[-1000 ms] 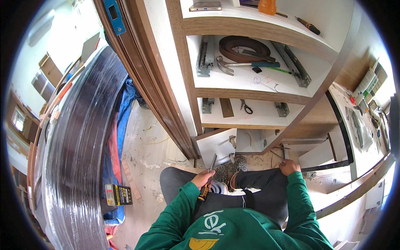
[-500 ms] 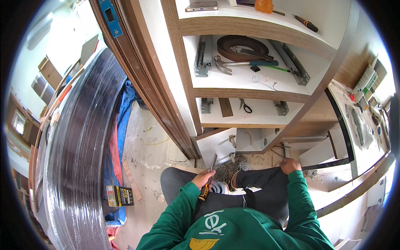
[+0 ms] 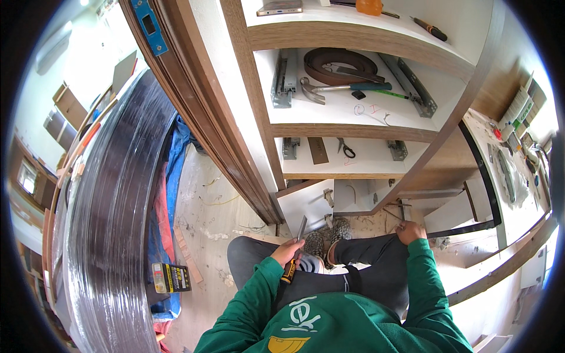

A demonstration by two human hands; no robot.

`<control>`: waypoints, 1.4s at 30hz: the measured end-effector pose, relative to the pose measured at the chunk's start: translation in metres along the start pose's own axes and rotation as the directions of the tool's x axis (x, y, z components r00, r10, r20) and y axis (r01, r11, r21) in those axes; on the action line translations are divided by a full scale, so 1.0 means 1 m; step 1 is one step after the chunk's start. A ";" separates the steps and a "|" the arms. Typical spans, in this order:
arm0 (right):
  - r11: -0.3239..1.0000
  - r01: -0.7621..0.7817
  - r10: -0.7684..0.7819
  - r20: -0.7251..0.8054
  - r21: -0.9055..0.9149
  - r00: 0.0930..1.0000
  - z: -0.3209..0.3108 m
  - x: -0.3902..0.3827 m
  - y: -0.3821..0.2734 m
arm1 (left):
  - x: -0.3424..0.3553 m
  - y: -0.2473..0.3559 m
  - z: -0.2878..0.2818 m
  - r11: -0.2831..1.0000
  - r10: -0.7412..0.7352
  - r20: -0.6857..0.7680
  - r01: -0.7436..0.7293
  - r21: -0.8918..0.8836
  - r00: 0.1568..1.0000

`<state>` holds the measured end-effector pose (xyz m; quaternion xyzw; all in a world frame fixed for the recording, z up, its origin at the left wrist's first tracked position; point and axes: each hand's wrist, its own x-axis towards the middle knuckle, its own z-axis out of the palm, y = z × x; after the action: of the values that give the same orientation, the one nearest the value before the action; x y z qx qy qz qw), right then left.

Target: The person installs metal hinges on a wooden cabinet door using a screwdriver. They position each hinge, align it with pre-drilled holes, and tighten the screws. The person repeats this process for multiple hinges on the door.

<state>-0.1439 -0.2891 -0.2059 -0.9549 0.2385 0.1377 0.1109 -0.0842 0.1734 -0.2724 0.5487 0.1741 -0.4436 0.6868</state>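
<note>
My left hand (image 3: 286,252) is wrapped round a chisel (image 3: 289,272) near my left thigh. Its yellow-and-black handle sticks out below the fist, and its flat metal blade points up toward the cabinet. My right hand (image 3: 410,233) rests closed by my right knee; what its fingers hold, if anything, is hidden. Just beyond that hand a thin dark metal piece shows low down, and I cannot tell whether the fingers touch it. In front of me stands an open cabinet (image 3: 353,130), with a white hinged door (image 3: 306,206) swung out at its bottom.
On the cabinet shelves lie a hammer (image 3: 335,87), a coiled brown edging strip (image 3: 321,62), scissors (image 3: 346,148), a phone (image 3: 280,7) and a screwdriver (image 3: 429,28). A wooden door frame (image 3: 203,112) rises at left, beside plastic-wrapped panels (image 3: 106,223). A cluttered worktop (image 3: 500,176) stands right.
The view has shifted very slightly. Both hands keep the same place and grip, and nothing on the shelves has moved.
</note>
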 end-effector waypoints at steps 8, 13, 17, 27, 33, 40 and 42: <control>1.000 -0.009 0.010 -0.023 0.008 1.000 0.003 -0.001 0.003 | -0.006 0.005 0.004 1.000 -0.014 -0.015 0.015 0.012 1.000; 1.000 0.003 -0.003 -0.017 0.001 1.000 0.001 -0.002 0.004 | -0.009 0.008 0.005 0.999 -0.023 -0.008 0.023 0.031 1.000; 1.000 0.017 -0.017 -0.039 0.002 0.999 0.001 -0.003 0.004 | -0.008 0.008 0.005 0.999 -0.042 -0.019 0.042 0.008 0.999; 0.999 0.028 -0.027 -0.050 0.038 0.998 0.004 -0.002 0.007 | -0.004 0.006 0.004 1.000 -0.003 -0.003 0.003 0.025 1.000; 0.997 0.008 -0.003 -0.070 0.076 0.998 0.000 -0.004 0.004 | -0.013 0.011 0.013 1.000 -0.002 -0.037 0.003 0.030 0.999; 0.938 -0.096 0.151 -0.143 0.333 0.978 -0.005 -0.005 0.011 | -0.039 0.027 0.039 0.958 0.225 0.063 -0.232 0.166 0.972; 0.940 -0.102 0.151 -0.129 0.325 0.980 -0.004 -0.005 0.014 | -0.047 0.031 0.048 0.927 0.269 0.092 -0.284 0.245 0.959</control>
<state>-0.1542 -0.2999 -0.2021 -0.9151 0.3262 0.0312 0.2349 -0.0967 0.1493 -0.2033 0.6391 0.0169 -0.3764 0.6705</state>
